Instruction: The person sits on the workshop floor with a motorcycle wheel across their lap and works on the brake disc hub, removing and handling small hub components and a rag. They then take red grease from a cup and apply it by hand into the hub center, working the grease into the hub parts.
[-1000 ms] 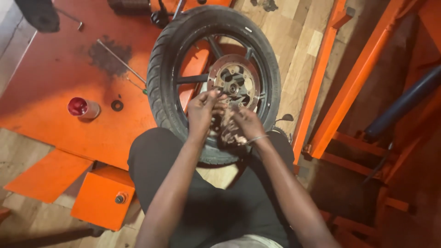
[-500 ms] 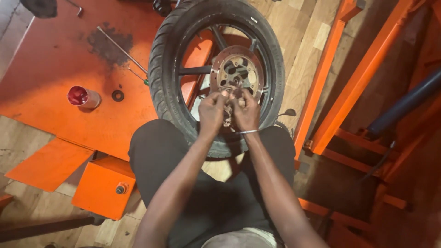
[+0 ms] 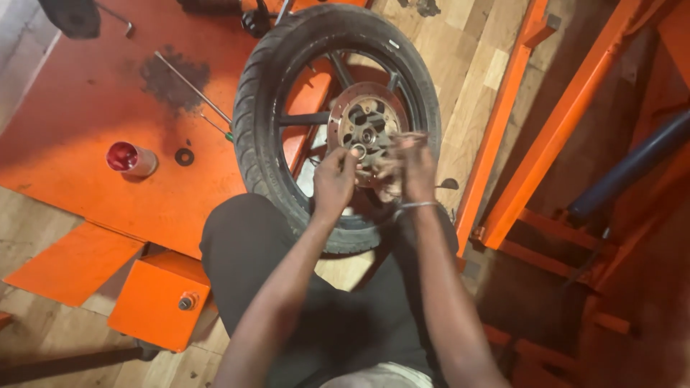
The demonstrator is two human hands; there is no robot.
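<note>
Wheel [image 3: 273,129] on platform [image 3: 86,158]; cup [image 3: 129,159] left of wheel.

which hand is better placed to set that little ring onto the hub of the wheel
Probably left. The left hand pinches the small metal ring just beside the hub of the brake disc. The right hand sits lower right by the disc's edge, blurred.

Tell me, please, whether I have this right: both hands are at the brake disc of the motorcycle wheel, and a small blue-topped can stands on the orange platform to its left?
Not quite. In the head view the can has a red top, not blue. The rest holds: the left hand and right hand are at the brake disc of the wheel, and the can stands on the orange platform.
</note>
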